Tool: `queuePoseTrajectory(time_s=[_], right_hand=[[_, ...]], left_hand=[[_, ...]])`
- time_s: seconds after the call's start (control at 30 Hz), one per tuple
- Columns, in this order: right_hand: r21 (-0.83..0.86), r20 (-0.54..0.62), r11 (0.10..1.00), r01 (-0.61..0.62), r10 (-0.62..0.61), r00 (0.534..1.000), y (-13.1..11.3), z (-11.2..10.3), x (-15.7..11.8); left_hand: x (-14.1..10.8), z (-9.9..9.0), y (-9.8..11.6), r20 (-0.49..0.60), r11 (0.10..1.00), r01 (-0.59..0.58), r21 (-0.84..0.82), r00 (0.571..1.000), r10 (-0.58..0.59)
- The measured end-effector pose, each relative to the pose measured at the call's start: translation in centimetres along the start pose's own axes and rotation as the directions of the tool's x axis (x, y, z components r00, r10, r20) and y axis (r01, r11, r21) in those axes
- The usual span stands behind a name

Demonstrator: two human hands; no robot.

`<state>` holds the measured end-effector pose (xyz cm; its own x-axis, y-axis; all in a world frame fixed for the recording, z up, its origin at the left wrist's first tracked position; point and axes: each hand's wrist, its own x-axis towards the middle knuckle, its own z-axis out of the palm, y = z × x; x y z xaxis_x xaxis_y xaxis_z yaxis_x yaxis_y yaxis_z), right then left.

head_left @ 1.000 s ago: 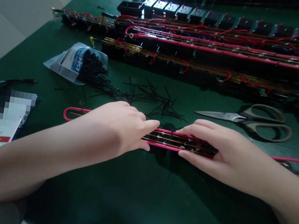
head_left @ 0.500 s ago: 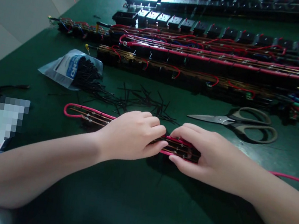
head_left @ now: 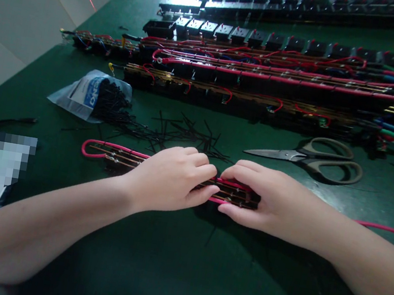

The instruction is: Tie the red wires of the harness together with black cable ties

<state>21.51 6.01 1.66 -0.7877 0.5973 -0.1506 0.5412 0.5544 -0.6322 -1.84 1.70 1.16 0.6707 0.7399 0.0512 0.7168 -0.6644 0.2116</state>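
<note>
Red-wired strip (head_left: 124,157), nearer the wearer than the scissors (head_left: 293,155), is best kept steady by the right hand (head_left: 277,205), half-curled around it, while the left hand (head_left: 177,179), fingers nearly closed, pinches its wires evenly.

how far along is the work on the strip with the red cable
Looks done: the red cable loops around the end of the strip. In hand: the left hand and right hand grip the strip. Probably left: more tying, since black cable ties lie loose; the hands hide how much.
</note>
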Motion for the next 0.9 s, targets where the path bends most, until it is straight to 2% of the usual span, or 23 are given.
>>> queuePoseTrajectory(time_s=[0.53, 0.9], right_hand=[[0.016, 0.022, 1.0, -0.008, 0.008, 1.0, 0.04, -0.26, 0.02], [0.016, 0.03, 1.0, -0.013, 0.013, 0.999, -0.13, -0.34, -0.01]], left_hand=[[0.03, -0.09, 0.1, -0.008, 1.0, 0.009, 0.005, 1.0, -0.009], [0.1, -0.29, 0.15, 0.034, 1.0, 0.027, -0.009, 0.999, -0.027]])
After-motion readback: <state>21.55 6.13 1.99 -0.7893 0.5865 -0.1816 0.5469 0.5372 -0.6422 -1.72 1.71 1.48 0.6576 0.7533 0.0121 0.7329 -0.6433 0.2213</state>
